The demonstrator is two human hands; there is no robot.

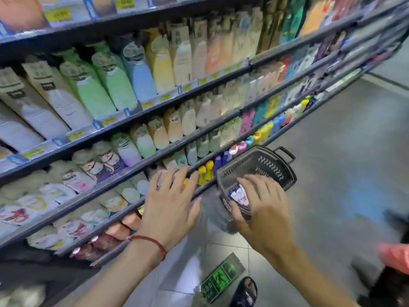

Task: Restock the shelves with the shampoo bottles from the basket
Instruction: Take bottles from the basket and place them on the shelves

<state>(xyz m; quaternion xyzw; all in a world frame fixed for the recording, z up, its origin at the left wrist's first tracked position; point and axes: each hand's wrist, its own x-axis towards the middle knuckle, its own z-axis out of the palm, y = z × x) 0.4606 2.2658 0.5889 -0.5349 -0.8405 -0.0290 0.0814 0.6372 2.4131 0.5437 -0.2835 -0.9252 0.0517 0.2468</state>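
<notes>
- Right now, the person's right hand (259,207) is reaching down into the dark grey slatted plastic basket (272,160), which is sitting on the grey tiled floor (332,151) just beside the lowest of the dark metal shelves (155,107).
- Its fingers are curling over a small white-and-blue shampoo bottle (239,193) lying inside the basket by the near wall. Blur is hiding the contact, so I cannot tell whether they are gripping it yet.
- The left hand (170,196) is hovering released in front of a lower shelf edge, fingers spread and straight, holding nothing.
- The bottle is probably going to handle as light, stiff plastic with a smooth, somewhat slippery skin. Wrapping fingers and thumb round the middle of its body is looking safer than pinching one end.
- It is looking unlikely to break if dropped, but a loose hold is risking it sliding back into the basket.
</notes>
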